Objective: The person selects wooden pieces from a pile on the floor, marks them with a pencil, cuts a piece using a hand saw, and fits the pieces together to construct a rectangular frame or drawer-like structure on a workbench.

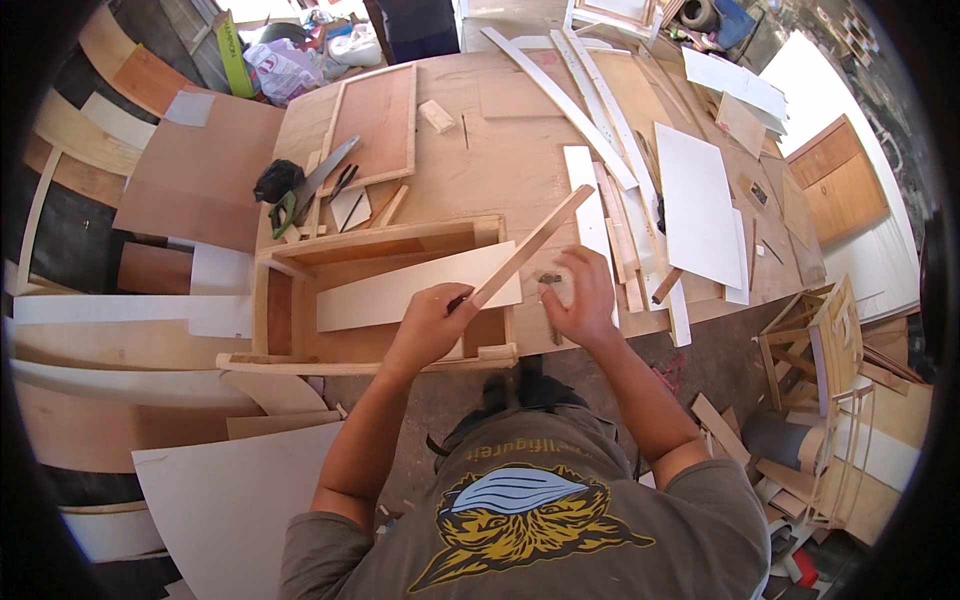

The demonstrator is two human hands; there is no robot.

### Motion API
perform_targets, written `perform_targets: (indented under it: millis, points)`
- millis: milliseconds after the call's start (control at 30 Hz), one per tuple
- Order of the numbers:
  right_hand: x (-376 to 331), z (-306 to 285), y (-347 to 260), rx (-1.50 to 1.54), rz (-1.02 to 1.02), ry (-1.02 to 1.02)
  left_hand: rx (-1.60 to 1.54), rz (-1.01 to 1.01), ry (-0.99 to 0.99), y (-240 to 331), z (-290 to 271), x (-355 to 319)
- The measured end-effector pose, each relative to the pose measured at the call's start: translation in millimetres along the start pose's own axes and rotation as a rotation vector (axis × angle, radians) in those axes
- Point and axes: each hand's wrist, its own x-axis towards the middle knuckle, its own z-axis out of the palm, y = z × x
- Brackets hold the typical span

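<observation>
the left hand (432, 318) was closed round the lower end of a thin wood strip (530, 245) slanting over the open box (290, 300) on the bench (500, 160). the right hand (580, 295) pressed small dark bits, fingers curled. the strip looked light, stiff, best held near its end.

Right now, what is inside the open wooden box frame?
Inside the wooden box frame a pale flat board lies slanted. The left hand covers the board's lower right end, hiding what lies beneath.
</observation>
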Motion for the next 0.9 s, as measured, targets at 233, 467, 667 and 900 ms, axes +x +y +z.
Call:
perform_targets:
  millis: [233,467,667,900]
  points:
    - [37,7,-9,-0.058,-0.178,-0.561,0.1,0.124,0.051,9,5,-15]
    - [47,75,66,0.194,0.63,-0.691,-0.284,-0.178,0.363,6,7,-24]
    - [47,121,87,0.711,1.161,-0.985,-0.522,-0.343,0.496,-17,20,-24]
    - [74,117,78,1.045,1.022,-0.889,-0.867,-0.612,0.97,-15,36,-2]
